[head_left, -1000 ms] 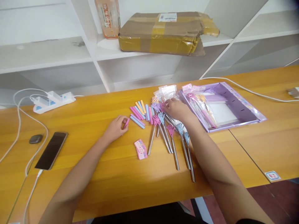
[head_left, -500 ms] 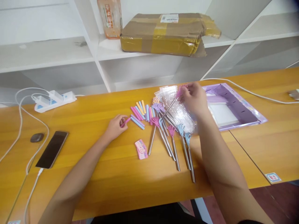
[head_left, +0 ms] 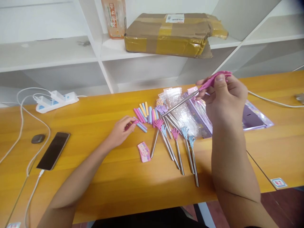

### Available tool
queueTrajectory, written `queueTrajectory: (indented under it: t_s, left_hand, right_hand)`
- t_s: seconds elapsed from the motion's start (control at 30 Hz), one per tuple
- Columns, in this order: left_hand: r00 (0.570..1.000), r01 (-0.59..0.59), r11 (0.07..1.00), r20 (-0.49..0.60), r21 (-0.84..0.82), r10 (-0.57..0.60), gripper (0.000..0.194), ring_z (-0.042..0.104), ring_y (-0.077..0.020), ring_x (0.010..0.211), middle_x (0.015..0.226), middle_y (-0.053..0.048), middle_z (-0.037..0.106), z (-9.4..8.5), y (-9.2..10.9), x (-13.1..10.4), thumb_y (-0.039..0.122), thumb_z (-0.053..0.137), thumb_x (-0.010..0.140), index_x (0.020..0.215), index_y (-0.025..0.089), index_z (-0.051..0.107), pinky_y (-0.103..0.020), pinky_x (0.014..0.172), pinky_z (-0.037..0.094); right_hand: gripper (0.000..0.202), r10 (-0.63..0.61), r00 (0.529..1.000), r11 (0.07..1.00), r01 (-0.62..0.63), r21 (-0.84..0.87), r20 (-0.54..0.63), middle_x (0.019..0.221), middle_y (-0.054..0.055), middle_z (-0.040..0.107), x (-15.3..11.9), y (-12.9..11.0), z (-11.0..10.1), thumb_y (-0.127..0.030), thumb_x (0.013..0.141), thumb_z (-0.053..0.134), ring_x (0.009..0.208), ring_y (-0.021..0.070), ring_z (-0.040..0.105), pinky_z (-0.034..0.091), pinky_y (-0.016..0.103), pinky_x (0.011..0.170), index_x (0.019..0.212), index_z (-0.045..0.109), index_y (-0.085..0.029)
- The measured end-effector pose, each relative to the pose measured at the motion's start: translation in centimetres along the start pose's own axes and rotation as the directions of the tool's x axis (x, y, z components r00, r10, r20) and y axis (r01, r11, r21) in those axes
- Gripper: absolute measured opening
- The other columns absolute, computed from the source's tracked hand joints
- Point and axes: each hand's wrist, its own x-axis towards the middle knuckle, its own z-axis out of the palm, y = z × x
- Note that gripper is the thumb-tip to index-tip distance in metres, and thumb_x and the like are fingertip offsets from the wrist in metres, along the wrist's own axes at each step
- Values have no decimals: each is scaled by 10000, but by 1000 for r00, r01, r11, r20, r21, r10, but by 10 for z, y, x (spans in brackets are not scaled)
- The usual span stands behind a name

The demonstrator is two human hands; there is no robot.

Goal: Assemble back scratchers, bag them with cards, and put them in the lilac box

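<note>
My right hand (head_left: 225, 95) is raised over the table, closed around the pink claw head of a back scratcher (head_left: 182, 102). Its metal rod slants down to the left, over the other scratchers. Pinched in my left hand (head_left: 123, 129) is a pink handle sleeve (head_left: 136, 122), one end poking past the fingers. Beside it lie blue sleeves (head_left: 142, 126) and a pile of pink, yellow and blue sleeves (head_left: 143, 110). Several back scratchers with pink (head_left: 175, 133), blue (head_left: 184, 132) and purple claws (head_left: 162, 109) are spread between my hands.
Clear plastic bags (head_left: 185, 117) lie behind the scratchers, next to a purple box (head_left: 257, 117) partly covered by my right arm. A pink card (head_left: 143, 152), a phone (head_left: 53, 151) and a power strip (head_left: 57, 102) are further left. A taped carton (head_left: 166, 34) sits on the shelf.
My right hand has lifted and moved right with the pink back scratcher, turning its claw end rightward. My left hand has shifted slightly right with the pink sleeve, now tilted differently.
</note>
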Motion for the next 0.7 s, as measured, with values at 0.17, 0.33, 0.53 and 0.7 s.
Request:
queueTrajectory:
  t_s: [0.17, 0.33, 0.53, 0.7]
  left_hand:
    - [996, 10, 993, 85, -121, 1, 266, 591, -144, 803, 1042, -51, 700, -1, 28, -11, 424, 551, 1112, 1168, 211, 701, -290, 738, 473]
    - [989, 28, 981, 147, -190, 0, 281, 583, -137, 825, 1045, -43, 701, -3, 39, -17, 437, 543, 1125, 1199, 220, 705, -282, 760, 468]
    - [993, 43, 976, 117, -214, -19, 278, 555, -124, 779, 1028, -35, 695, -5, 46, -21, 441, 548, 1125, 1188, 222, 706, -282, 745, 458]
    - [997, 49, 977, 75, -206, -34, 281, 553, -133, 781, 989, -32, 697, -7, 48, -21, 450, 560, 1119, 1187, 217, 702, -285, 737, 449]
  right_hand:
    - [221, 110, 994, 989, -110, 95, 8, 861, 53, 724, -9, -10, 10, -387, 847, 889, 618, 123, 539, 464, 324, 579, 933, 755, -234]
    - [276, 239, 969, 958, -246, 146, 61, 898, 44, 717, -18, -14, 19, -430, 815, 917, 666, 114, 530, 484, 298, 597, 957, 793, -229]
    - [238, 251, 949, 955, -275, 112, 190, 909, 30, 713, -26, -15, 22, -478, 899, 863, 657, 122, 563, 546, 313, 618, 924, 782, -256]
    - [241, 204, 948, 977, -214, 16, 244, 933, 39, 712, -29, -14, 18, -535, 970, 788, 697, 158, 622, 571, 345, 622, 973, 780, -294]
